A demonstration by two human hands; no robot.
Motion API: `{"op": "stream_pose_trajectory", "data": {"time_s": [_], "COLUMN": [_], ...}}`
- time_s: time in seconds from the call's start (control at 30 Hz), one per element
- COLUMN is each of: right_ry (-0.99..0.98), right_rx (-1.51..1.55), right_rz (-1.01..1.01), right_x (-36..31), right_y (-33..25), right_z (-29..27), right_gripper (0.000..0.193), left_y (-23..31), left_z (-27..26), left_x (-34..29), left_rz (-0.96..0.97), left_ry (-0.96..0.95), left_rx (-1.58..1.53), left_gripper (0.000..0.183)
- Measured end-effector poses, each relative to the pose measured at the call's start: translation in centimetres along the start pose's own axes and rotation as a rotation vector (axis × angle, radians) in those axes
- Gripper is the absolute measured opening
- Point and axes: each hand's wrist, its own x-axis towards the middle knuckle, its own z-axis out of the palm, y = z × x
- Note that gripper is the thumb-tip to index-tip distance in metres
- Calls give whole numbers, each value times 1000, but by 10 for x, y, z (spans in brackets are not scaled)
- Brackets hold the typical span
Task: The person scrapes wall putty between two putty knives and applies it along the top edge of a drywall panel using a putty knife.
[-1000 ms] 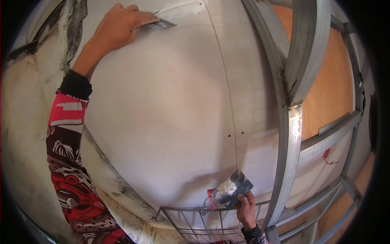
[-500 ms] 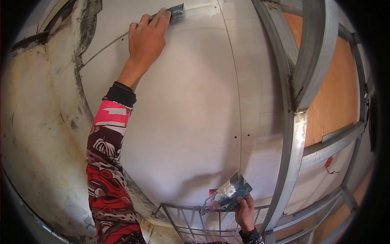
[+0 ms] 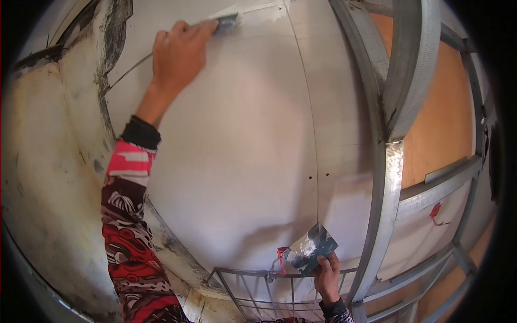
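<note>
Gripping high at left, the left hand [image 3: 180, 53] holds the blade [image 3: 227, 23] just right of its fingers, with the visible long axis pointing right and slightly upward, toward the paste [image 3: 265, 14] on the panel [image 3: 237, 134]; this hand is the nearer one. Lower, farther right, the plate [image 3: 318, 254] is tilted, one corner upward, pinched by the right hand [image 3: 327, 275] below it.

Plate [image 3: 312, 250] dark teal, white-smeared; scraper [image 3: 228, 23] dark blue-grey; sleeve [image 3: 129, 231] red-black-white patterned; plywood [image 3: 439, 118] orange-brown.

Left arm [image 3: 129, 215] raised | left grip [image 3: 180, 56] curled | right grip [image 3: 327, 275] low, pinching
</note>
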Motion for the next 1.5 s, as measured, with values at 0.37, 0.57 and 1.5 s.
{"op": "stream_pose_trajectory", "data": {"time_s": [0.37,0.57,1.5], "right_ry": [-23,-13,16], "right_rx": [27,30,24], "right_rz": [-17,-21,31], "right_x": [0,2,6], "right_y": [17,21,22], "right_z": [-11,-12,-9], "right_gripper": [26,26,22], "left_y": [-33,-63,5], "left_z": [-3,6,52], "left_x": [82,46,-46], "left_rz": [193,403,-69], "left_ry": [-207,-29,34], "left_rx": [-295,-125,227], "left_gripper": [38,57,44]}}
